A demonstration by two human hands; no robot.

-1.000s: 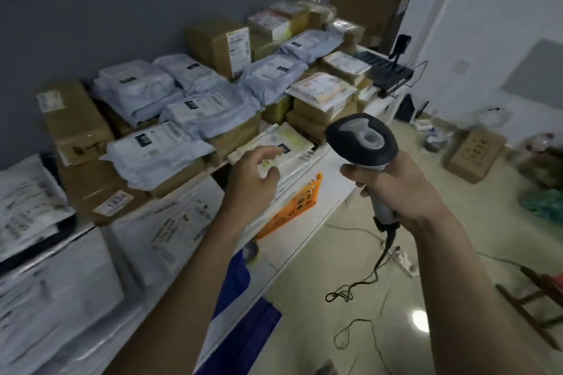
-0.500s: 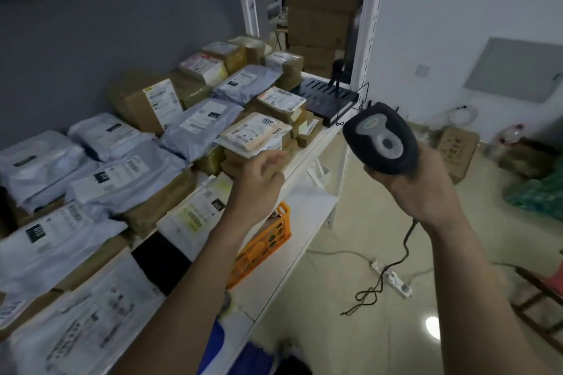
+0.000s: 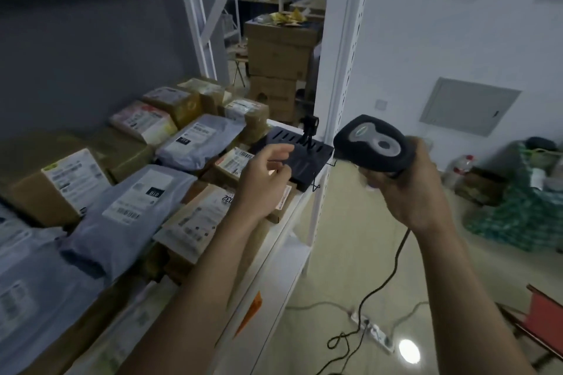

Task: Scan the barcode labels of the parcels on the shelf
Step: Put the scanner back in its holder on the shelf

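Currently the right hand (image 3: 408, 189) is gripping the scanner (image 3: 374, 144) by its handle, head pointing toward 10 o'clock at the shelf (image 3: 283, 240). The left hand (image 3: 265, 179) is hovering with fingers loosely curled, holding nothing, over the labelled box (image 3: 195, 219) at the shelf's front edge. Parcels are lying at 9 o'clock from the scanner, the left hand nearer them. The box's long axis is running roughly 7-to-1 o'clock, label facing up. Judgement: scanner needs tilting down-left onto that label.
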